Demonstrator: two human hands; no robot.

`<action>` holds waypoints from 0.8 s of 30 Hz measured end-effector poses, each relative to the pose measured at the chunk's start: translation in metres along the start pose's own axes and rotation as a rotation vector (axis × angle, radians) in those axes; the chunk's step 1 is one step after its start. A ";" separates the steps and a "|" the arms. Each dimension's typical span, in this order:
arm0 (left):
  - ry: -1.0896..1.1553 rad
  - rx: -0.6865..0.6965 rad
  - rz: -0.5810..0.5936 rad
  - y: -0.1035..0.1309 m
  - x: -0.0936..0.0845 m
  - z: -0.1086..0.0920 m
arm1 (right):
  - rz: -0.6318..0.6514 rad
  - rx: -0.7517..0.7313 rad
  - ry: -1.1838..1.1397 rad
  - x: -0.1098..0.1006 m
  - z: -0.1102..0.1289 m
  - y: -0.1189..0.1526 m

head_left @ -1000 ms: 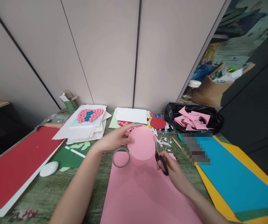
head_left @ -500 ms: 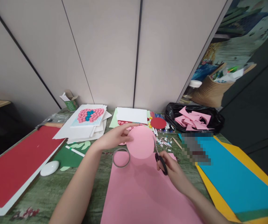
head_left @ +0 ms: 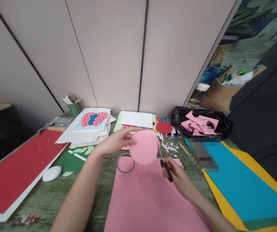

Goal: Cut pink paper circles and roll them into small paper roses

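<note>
My left hand (head_left: pixel 119 140) pinches the left edge of a round pink paper disc (head_left: pixel 143 147), held above the table. My right hand (head_left: pixel 177 172) grips a pair of black-handled scissors (head_left: pixel 167 170), fingers in the loops. The scissors' blades reach up to the right edge of the disc. Beneath both hands a large pink paper sheet (head_left: pixel 138 199) lies flat. A clear round ring-rimmed dish or lid (head_left: pixel 125 163) rests on the sheet's upper left corner.
Pink scraps lie in a black plastic bag (head_left: pixel 226 125) at back right. Blue sheets (head_left: pixel 244 180) over yellow ones are on the right, red sheets (head_left: pixel 20 170) on the left. A red disc (head_left: pixel 164 127), white papers (head_left: pixel 78 135), a pencil (head_left: pixel 183 149) and small paper bits (head_left: pixel 169 147) surround the work.
The pink disc has shifted slightly left relative to the scissors, and its right edge sits a little farther from my right hand. Both hands keep their grip.
</note>
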State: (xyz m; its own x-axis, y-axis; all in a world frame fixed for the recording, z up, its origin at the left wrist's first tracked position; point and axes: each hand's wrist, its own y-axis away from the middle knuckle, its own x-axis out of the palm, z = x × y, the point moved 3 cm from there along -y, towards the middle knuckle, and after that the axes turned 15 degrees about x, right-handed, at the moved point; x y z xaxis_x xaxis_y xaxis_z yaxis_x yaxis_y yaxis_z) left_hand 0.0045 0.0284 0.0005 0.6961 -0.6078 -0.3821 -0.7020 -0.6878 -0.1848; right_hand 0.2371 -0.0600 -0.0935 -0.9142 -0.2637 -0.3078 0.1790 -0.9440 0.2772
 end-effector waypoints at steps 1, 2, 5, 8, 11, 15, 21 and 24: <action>-0.008 0.002 0.000 0.000 0.000 0.000 | 0.000 0.002 0.002 0.000 0.001 0.000; -0.015 0.004 0.001 0.001 -0.001 0.000 | 0.001 0.004 0.002 0.000 0.002 0.001; -0.008 0.007 0.012 0.001 -0.001 -0.002 | 0.001 0.014 -0.006 0.000 0.005 0.003; 0.019 0.005 0.041 0.000 0.001 -0.003 | 0.004 0.010 -0.015 0.001 0.008 0.005; 0.024 0.005 0.074 -0.001 0.003 -0.003 | 0.003 0.004 -0.016 0.001 0.008 0.006; 0.007 0.011 0.107 -0.002 0.007 -0.001 | -0.006 0.001 -0.024 0.000 0.009 0.006; 0.019 0.003 0.090 -0.002 0.008 -0.004 | -0.020 -0.011 -0.019 -0.001 0.011 0.006; 0.039 -0.003 0.074 -0.002 0.007 -0.005 | -0.022 -0.008 -0.003 -0.001 0.011 0.006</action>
State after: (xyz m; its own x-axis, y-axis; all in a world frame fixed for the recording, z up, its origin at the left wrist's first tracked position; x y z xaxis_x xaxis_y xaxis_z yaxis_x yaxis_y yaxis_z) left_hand 0.0113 0.0231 0.0028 0.6480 -0.6715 -0.3594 -0.7510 -0.6419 -0.1547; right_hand 0.2353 -0.0632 -0.0819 -0.9191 -0.2419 -0.3109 0.1613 -0.9512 0.2632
